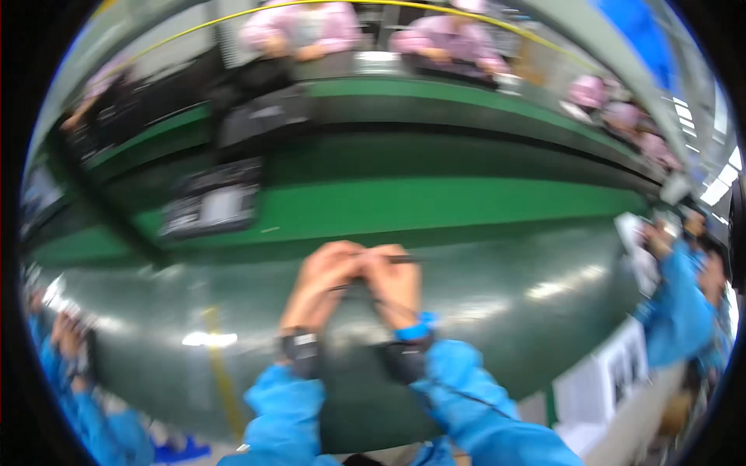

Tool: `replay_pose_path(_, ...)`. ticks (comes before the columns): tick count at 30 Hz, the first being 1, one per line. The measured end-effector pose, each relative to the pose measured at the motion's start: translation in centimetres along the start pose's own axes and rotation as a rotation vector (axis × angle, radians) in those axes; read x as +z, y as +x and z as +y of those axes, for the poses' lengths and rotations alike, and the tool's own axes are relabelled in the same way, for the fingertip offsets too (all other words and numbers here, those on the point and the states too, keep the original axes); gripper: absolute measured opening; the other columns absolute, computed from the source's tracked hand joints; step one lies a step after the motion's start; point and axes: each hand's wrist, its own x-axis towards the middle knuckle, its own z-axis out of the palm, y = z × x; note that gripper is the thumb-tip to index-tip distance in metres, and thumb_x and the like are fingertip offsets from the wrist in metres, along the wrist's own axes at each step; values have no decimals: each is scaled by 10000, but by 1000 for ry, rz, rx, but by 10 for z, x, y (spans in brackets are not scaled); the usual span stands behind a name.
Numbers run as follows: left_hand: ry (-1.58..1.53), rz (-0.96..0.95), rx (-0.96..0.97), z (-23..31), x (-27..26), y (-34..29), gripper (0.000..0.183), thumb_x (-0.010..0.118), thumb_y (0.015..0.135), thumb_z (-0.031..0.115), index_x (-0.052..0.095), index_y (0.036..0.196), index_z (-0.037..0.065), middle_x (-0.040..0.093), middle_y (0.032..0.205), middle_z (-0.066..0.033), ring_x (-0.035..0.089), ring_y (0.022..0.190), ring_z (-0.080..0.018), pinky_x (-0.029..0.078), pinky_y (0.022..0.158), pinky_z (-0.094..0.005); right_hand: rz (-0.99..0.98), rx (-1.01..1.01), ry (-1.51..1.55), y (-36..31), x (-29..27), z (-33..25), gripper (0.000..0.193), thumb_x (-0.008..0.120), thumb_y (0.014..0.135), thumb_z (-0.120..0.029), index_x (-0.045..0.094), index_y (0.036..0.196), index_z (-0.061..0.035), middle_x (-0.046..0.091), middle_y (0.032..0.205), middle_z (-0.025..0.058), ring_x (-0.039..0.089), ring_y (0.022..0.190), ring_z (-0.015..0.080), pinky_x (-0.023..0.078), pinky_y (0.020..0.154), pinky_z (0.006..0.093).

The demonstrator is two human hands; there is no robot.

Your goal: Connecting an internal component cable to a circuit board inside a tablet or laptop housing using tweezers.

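My left hand (320, 281) and my right hand (393, 286) meet over the middle of the green table, fingers closed and fingertips together. A short, thin black piece (401, 259) sticks out to the right from my right hand's grip; blur hides its exact kind. Whatever my left fingers pinch is hidden between the hands. A thin dark cord (338, 288) shows just below the left fingers. Black bands circle both wrists, and a blue strap (416, 327) wraps the right one, with a thin dark cord running along the right blue sleeve.
The green table (497, 303) curves across the view. Beyond it, a black tray (214, 200) rests on a bright green strip. People in blue work close by at left and right; people in pink sit across. Papers (600, 382) hang by the right edge.
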Motion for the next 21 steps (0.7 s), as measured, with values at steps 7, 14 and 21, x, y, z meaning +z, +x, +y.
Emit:
replay_pose_path(7,-101,-79,9,-15,-40,8,189,625,906,22,578,1089,23,661,955,-71,645,863,-156,521,810,-277,-22,71,201,-6,24,3,311,627,982,-279,593,764,-60,503,661,-66,418,614,13,303,534,205)
replay_pose_path(14,-150,-59,-6,-12,-47,-2,253,617,893,-6,561,1136,39,657,996,-81,638,900,-174,510,841,-311,-62,87,135,-13,26,6,299,647,967,-257,586,742,-69,498,658,-63,416,616,14,298,533,211)
replay_pose_path(21,-151,-30,39,-15,-47,6,300,635,881,-3,553,1170,12,649,1023,-84,640,881,-165,529,806,-283,-77,27,303,-2,28,27,232,665,958,-216,633,848,-14,661,759,14,601,709,50,479,613,223)
